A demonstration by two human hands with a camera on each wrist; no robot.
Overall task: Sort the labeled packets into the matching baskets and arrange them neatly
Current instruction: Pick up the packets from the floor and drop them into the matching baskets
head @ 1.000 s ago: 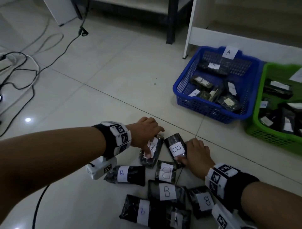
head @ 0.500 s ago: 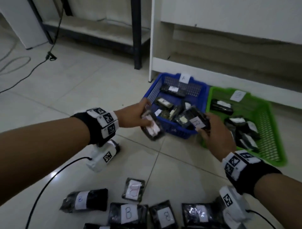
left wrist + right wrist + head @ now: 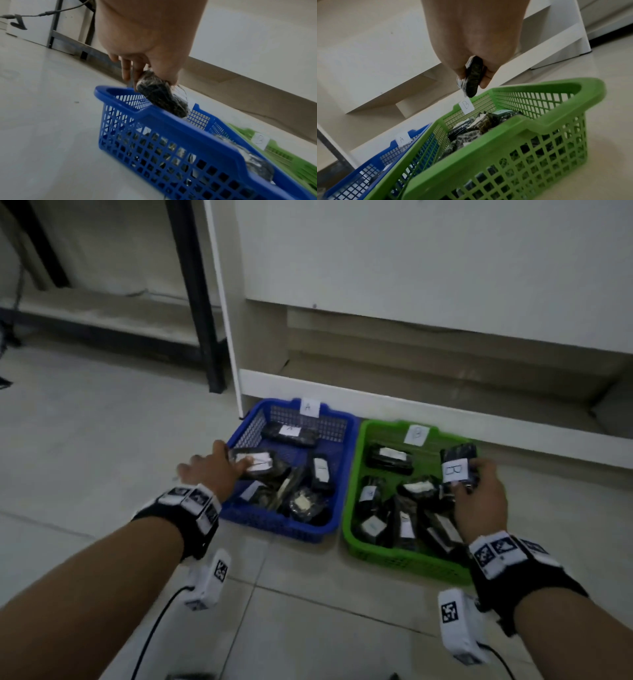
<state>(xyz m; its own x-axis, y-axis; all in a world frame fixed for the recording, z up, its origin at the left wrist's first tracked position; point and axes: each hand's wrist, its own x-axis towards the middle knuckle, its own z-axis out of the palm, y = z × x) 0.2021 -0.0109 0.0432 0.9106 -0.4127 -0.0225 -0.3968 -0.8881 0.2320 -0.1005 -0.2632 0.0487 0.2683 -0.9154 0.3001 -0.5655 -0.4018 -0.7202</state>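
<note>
A blue basket (image 3: 274,525) tagged A and a green basket (image 3: 352,539) tagged B stand side by side on the floor, each holding several dark packets with white labels. My left hand (image 3: 219,470) holds a dark packet (image 3: 255,462) over the blue basket's left rim; the left wrist view shows the packet (image 3: 161,100) pinched between thumb and fingers above the rim (image 3: 154,112). My right hand (image 3: 479,494) grips a packet labeled B (image 3: 457,463) over the green basket's right side. In the right wrist view that packet (image 3: 473,78) hangs above the green basket (image 3: 547,117).
A white cabinet base (image 3: 376,395) runs right behind both baskets. A black table leg (image 3: 202,313) stands at the back left. Pale floor tiles (image 3: 102,457) spread to the left and in front of the baskets.
Both hands lifted packets from the floor pile and carried them forward: the left one now over the blue basket, the right one over the green basket. The floor pile has left the view.
</note>
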